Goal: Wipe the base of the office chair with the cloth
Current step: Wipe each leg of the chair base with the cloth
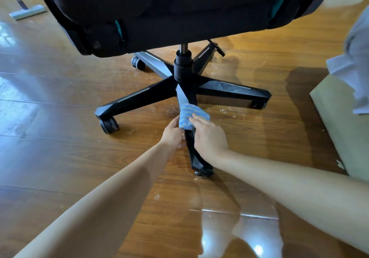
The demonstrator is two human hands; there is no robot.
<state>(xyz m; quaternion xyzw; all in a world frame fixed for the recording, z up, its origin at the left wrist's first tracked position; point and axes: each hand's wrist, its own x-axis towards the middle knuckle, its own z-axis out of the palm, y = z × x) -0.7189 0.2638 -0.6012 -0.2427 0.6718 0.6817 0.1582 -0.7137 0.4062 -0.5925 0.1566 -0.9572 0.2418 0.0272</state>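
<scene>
My right hand [209, 136] presses the cloth [192, 118] onto the near leg [192, 150] of the chair base [183, 90]. The cloth is blue with pale zigzag lines, folded into a pad, and my fingers lie flat over its near edge. It sits on top of the leg, just beyond my fingertips, between my hand and the hub [182, 68] of the base.

My left hand [172, 133] is on the left side of the same leg, just beside my right hand. Its fingers curl against the leg, and the thumb points up toward the cloth. If the fingers close fully around the leg I cannot tell, because the leg hides them.

The leg runs under both hands toward me and ends in a caster [203, 172] close behind my right wrist. Beyond my hands the other legs spread out on the wood floor [60, 90]. The black seat [169, 8] hangs above them, farther away. There are pale specks on the floor near the cloth.
</scene>
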